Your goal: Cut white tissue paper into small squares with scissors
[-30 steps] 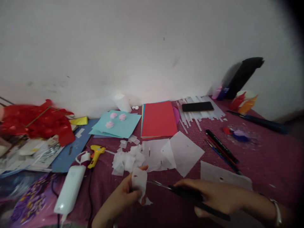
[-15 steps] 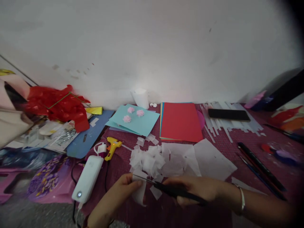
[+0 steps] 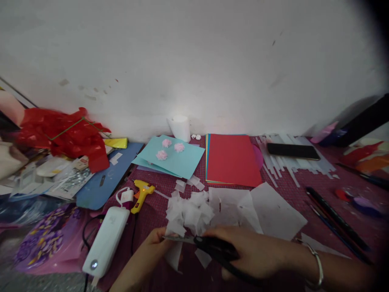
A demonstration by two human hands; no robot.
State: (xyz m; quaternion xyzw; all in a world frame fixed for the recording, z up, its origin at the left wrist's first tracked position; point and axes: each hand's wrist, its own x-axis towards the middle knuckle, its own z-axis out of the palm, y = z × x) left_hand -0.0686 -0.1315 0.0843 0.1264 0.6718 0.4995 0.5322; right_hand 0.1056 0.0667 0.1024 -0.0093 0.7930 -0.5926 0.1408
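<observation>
My right hand (image 3: 240,247) grips black-handled scissors (image 3: 217,252), whose metal blades point left across a strip of thin white paper (image 3: 174,255). That strip is pinched in my left hand (image 3: 154,245), its lower end hanging below the blades. Just beyond the blades lies a heap of cut white paper pieces (image 3: 191,209). A small loose scrap (image 3: 203,258) rests on the cloth beneath the scissors. To the right of the heap, larger white sheets (image 3: 278,213) overlap, partly behind my right hand.
Left of my hands lie a yellow glue gun (image 3: 142,195) and a white power bank (image 3: 106,239) with cables. Farther back are turquoise sheets (image 3: 188,160) bearing pink paper flowers (image 3: 162,155), red paper (image 3: 232,160) and a phone (image 3: 293,151). Pens (image 3: 336,219) lie at right.
The view has swung right-to-left, shifting the table items rightward. The scissor blades have come from beside the paper to across it. A cut scrap now lies below the heap.
</observation>
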